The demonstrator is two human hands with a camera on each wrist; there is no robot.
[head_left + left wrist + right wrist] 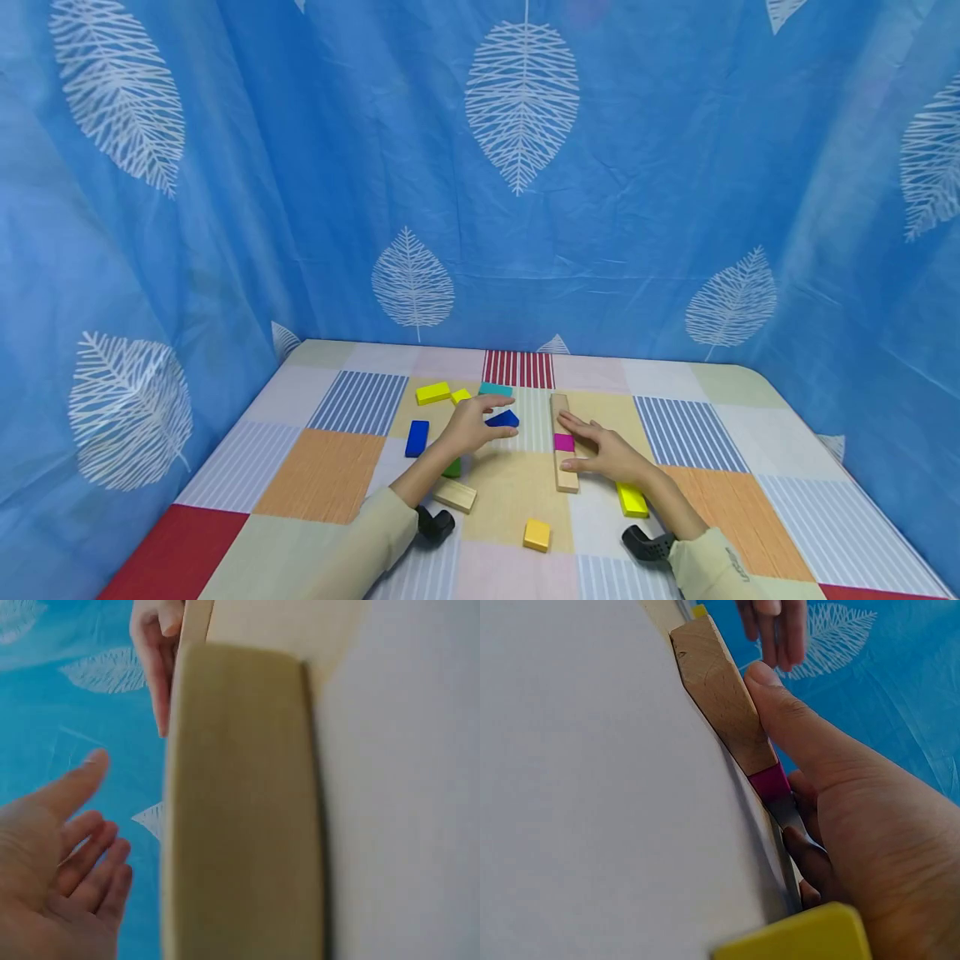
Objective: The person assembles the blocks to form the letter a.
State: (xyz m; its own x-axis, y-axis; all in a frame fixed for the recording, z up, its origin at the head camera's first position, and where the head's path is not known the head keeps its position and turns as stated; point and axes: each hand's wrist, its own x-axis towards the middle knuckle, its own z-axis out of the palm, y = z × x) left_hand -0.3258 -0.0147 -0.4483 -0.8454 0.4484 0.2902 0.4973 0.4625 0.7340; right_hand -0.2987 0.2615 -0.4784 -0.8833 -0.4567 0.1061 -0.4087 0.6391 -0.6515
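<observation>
On the patchwork cloth, a magenta block (564,442) lies in line between a far wooden block (559,405) and a near wooden block (566,482). My right hand (609,454) rests against this row from the right, with fingers on the far part. In the right wrist view, its thumb (780,701) touches the side of the near wooden block (724,694). My left hand (467,427) hovers by a blue triangular block (504,419), thumb and fingers spread apart. Nothing sits between them in the left wrist view, where the left hand (64,877) appears at the left.
Left of the row lie yellow blocks (432,393), a teal block (495,389), a blue block (417,438), a partly hidden green block (453,468) and a wooden block (454,494). An orange-yellow block (537,535) lies in front; another yellow block (632,500) is beside the right forearm.
</observation>
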